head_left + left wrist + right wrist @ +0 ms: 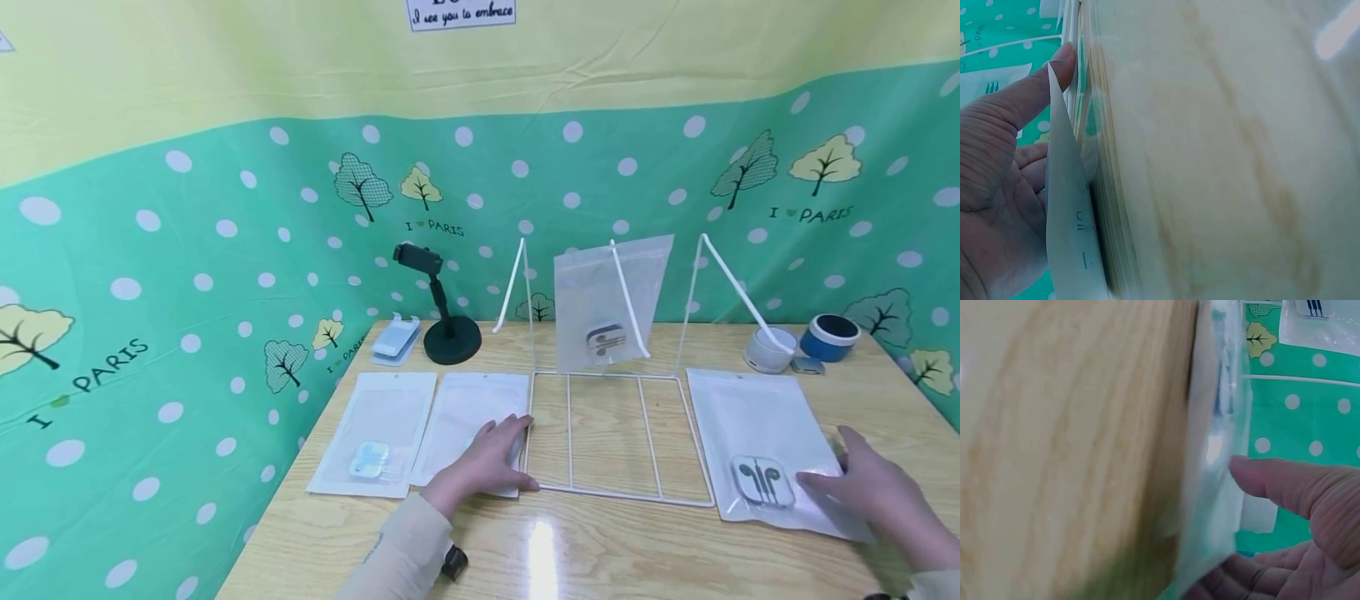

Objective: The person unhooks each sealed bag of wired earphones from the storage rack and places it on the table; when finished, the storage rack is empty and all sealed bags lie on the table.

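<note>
A white wire display rack [615, 495] with three angled prongs stands mid-table. A zip bag [581, 308] with boxed earphones hangs at its middle prong. My left hand [495, 458] lies spread over the second zip bag [468, 408], thumb and fingertips at the rack's left wire; it hides most of what that bag holds. In the left wrist view the bag's corner tilts up beside my thumb [1063, 59]. My right hand [877, 487] touches the right edge of another zip bag [757, 417], holding earphones [763, 482] in a clear case. My right thumb [1266, 478] is against the plastic.
A zip bag [382, 408] lies far left. Behind it are a pale folding stand [396, 337] and a black phone holder [448, 337]. A white round device [768, 350], a small grey item [807, 365] and a blue jar [828, 340] stand back right. A dotted cloth backs the table.
</note>
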A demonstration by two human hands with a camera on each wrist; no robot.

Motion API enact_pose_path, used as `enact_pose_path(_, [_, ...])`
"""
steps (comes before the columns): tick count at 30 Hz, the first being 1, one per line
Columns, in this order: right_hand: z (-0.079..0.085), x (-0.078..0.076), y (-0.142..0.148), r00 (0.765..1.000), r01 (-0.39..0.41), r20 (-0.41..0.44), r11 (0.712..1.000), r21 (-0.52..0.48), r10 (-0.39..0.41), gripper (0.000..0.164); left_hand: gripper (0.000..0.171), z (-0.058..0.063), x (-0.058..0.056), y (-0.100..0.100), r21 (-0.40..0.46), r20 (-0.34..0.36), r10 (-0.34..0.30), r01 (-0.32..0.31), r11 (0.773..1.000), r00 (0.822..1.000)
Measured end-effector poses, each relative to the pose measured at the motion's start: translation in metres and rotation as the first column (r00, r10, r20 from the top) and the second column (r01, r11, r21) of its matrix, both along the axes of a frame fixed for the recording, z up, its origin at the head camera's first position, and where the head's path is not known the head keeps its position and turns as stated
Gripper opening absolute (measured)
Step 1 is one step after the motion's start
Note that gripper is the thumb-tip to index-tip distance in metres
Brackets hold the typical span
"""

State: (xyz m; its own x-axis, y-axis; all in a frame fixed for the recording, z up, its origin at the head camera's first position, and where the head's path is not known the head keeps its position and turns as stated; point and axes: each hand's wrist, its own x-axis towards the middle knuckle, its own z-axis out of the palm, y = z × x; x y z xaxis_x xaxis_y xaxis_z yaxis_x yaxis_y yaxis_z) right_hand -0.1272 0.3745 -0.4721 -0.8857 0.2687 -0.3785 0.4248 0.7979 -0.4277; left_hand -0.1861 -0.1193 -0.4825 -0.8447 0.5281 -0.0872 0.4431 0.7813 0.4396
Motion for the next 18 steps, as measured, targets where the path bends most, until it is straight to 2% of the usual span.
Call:
enact_pose_path(4, [0.005, -0.004, -0.001, 0.998, 0.005, -0.064, 1.000, 0.027, -0.003, 0.118, 0.099, 0.000, 0.000, 0.000, -0.006, -0.007, 0.000, 0.000, 1.000, 1.000])
enact_pose_path(8, [0.011, -0.007, -0.006, 0.978, -0.032, -0.205, 0.999, 0.044, 0.040, 0.112, 0.100, 0.000, 0.000, 0.000, -0.018, -0.015, -0.002, 0.001, 1.000, 1.000])
enact_pose_path(14, [0.027, -0.014, -0.025, 0.917, -0.093, -0.387, 0.995, 0.040, 0.101, 0.094, 0.100, 0.001, 0.001, 0.000, -0.027, -0.004, 0.008, -0.008, 1.000, 1.000])
enact_pose_path(18, [0.037, -0.021, -0.045, 0.854, -0.149, -0.501, 0.989, 0.015, 0.137, 0.079, 0.099, 0.002, 0.001, 0.001, -0.018, -0.003, 0.007, -0.007, 1.000, 1.000])
